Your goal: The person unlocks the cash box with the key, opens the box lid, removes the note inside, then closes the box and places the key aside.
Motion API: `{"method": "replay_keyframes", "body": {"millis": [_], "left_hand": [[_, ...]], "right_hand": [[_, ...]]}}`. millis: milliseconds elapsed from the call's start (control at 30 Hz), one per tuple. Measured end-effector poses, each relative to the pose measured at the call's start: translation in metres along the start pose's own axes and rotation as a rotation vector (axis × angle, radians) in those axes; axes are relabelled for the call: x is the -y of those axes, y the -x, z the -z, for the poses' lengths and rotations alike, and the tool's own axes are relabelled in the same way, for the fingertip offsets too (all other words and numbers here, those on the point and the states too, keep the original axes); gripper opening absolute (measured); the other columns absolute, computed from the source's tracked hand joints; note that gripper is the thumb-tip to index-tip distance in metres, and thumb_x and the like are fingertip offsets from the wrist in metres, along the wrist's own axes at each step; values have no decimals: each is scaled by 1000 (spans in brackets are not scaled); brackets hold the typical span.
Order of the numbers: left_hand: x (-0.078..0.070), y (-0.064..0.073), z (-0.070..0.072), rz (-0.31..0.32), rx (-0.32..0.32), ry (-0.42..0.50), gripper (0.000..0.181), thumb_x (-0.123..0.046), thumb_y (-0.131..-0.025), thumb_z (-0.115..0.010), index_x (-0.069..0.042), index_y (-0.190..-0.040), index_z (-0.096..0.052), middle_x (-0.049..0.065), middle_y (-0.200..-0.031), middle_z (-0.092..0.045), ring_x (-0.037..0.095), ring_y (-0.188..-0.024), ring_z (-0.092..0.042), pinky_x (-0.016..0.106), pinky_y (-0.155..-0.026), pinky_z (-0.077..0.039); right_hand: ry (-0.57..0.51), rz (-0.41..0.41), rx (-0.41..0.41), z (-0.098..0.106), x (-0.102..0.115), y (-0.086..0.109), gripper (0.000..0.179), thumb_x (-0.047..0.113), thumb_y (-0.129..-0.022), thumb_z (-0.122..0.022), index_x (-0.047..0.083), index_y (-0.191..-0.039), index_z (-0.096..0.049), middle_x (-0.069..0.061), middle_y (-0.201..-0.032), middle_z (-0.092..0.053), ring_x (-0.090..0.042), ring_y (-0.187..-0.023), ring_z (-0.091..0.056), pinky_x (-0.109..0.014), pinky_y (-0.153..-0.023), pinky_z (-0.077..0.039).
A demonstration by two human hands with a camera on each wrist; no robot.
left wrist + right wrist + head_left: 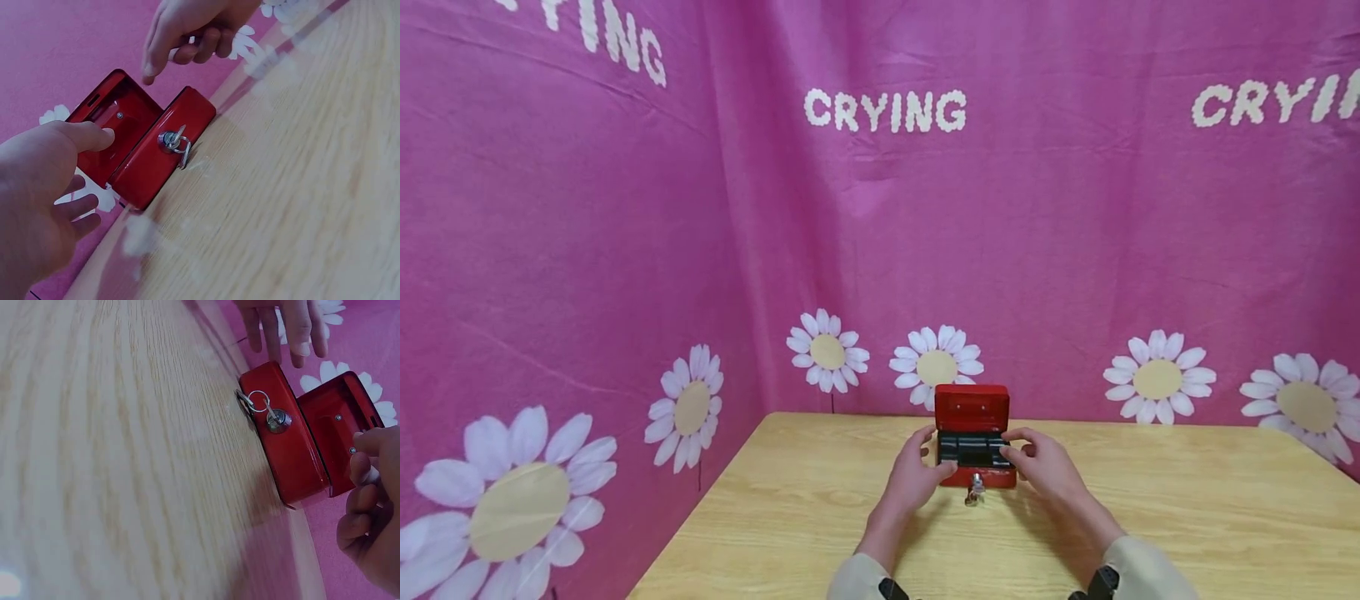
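Observation:
A small red cash box stands on the table with its lid raised. Inside it sits a black tray with compartments. Keys on a ring hang from the round lock on the front. My left hand is at the box's left side, its thumb by the left front rim and its fingers spread. On the opposite side, my right hand has thumb and forefinger near the tray's right end, the other fingers loosely bent. Whether either hand touches the tray cannot be told.
The light wood table extends on both sides of the box. A pink-purple cloth with white daisies and lettering hangs behind the table and along its left side.

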State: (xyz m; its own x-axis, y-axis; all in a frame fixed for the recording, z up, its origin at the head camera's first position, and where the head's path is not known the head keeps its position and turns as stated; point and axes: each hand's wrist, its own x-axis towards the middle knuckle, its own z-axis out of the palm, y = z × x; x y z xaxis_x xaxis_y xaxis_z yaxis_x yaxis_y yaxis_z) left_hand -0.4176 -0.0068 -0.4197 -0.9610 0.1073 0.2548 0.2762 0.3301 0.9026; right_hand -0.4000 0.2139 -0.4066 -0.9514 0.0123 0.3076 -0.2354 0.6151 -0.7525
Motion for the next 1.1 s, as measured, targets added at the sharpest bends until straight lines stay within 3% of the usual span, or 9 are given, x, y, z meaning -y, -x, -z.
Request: {"method": "replay_keyframes", "body": {"millis": [133, 367, 600, 733, 900, 1100], "left_hand": [[1, 2, -1, -16, 12, -12, 64, -14, -86, -76, -9, -144, -49, 15, -145, -52, 40, -130, -49, 58, -105, -44], [5, 4, 0, -21, -2, -129, 66, -17, -85, -77, -9, -144, -48, 16, -145, -51, 36, -134, -48, 57, -111, -39], [14, 2, -8, -25, 0, -26, 71, -19, -83, -79, -7, -145, -47, 19, -147, -49, 40, -130, -50, 56, -107, -43], [17, 4, -10, -17, 4, -16, 72, -19, -82, -80, -7, -145, -47, 20, -145, -50, 42, -128, -53, 56, -107, -44], [18, 6, -11, -6, 21, -7, 70, -20, -83, -79, -9, -145, -47, 19, -145, -51, 40, -129, -52, 55, -108, -43], [18, 6, -8, 15, 6, -37, 70, -20, -84, -79, -10, -146, -47, 17, -146, -51, 39, -132, -49, 54, -109, -43]], "right_hand": [[36, -3, 5, -2, 4, -2, 34, 23, -95, -64, 5, -124, -63, -5, -73, -60, -14, -65, -51, -26, -54, -39], [62, 10, 21, -2, 4, -2, 32, 22, -95, -63, 6, -123, -65, -7, -75, -62, -15, -66, -52, -27, -57, -41], [41, 14, 9, -5, 1, -3, 29, 20, -95, -63, 6, -120, -67, -5, -74, -60, -14, -67, -51, -26, -59, -40], [36, 11, 16, -10, 2, -3, 29, 20, -95, -63, 6, -119, -67, -6, -79, -64, -14, -68, -53, -26, -59, -41], [-16, -11, 16, -15, 9, -4, 29, 18, -95, -62, 5, -120, -66, -4, -71, -57, -13, -61, -51, -25, -53, -42], [-12, 23, 11, -18, 21, -6, 29, 18, -95, -63, 5, -120, -67, -4, -71, -59, -12, -60, -52, -24, -52, -42]]}}
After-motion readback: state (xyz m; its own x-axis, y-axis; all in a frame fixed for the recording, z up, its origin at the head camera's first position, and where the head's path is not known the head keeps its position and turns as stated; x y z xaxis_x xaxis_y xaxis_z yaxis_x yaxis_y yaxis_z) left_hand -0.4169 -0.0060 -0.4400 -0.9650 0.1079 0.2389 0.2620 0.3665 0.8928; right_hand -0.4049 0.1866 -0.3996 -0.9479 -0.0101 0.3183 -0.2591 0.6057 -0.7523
